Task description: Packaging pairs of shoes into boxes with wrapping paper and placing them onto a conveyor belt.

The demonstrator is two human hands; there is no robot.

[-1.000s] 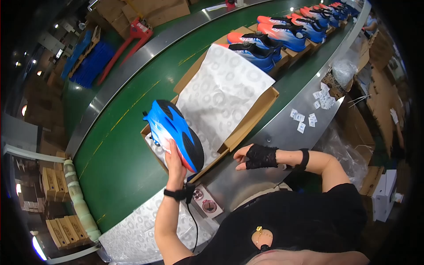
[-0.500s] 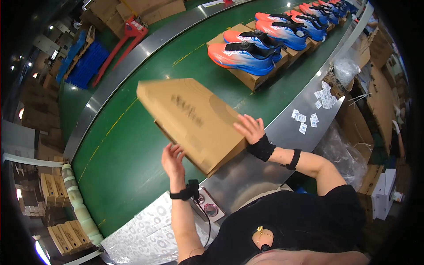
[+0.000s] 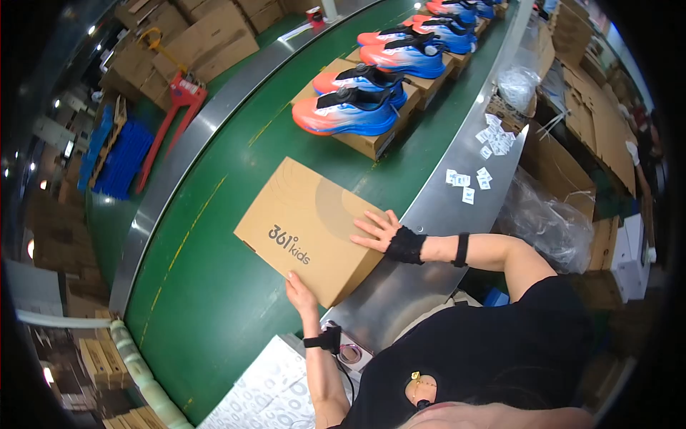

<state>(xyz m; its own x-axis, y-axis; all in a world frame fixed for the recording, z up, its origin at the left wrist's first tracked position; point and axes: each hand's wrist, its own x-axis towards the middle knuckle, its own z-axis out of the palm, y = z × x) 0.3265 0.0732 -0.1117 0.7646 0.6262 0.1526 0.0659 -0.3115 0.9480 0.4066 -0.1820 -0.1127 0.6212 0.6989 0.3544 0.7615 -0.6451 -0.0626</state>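
Note:
A closed brown cardboard shoe box (image 3: 314, 222) lies at an angle on the green conveyor belt in front of me. My right hand (image 3: 379, 232) rests flat on the lid's right side, fingers spread. At the near-left edge my left hand (image 3: 303, 294) grips the box, its fingers close together and partly hidden. Beyond the box stand several orange, white and blue sports shoes (image 3: 346, 111), set in pairs on brown boxes (image 3: 379, 143) in a row running away from me.
Small white packets (image 3: 468, 194) lie on the metal edge (image 3: 429, 214) to the right, near clear plastic bags (image 3: 547, 229). Patterned white paper (image 3: 261, 379) is stacked at the near left. Beyond the belt are a red pallet jack (image 3: 187, 93) and blue pallets (image 3: 123, 164).
The tilted shoe box has come down onto the belt and turned. My right hand has moved left onto its lid; my left hand has come against its near edge. The view has shifted.

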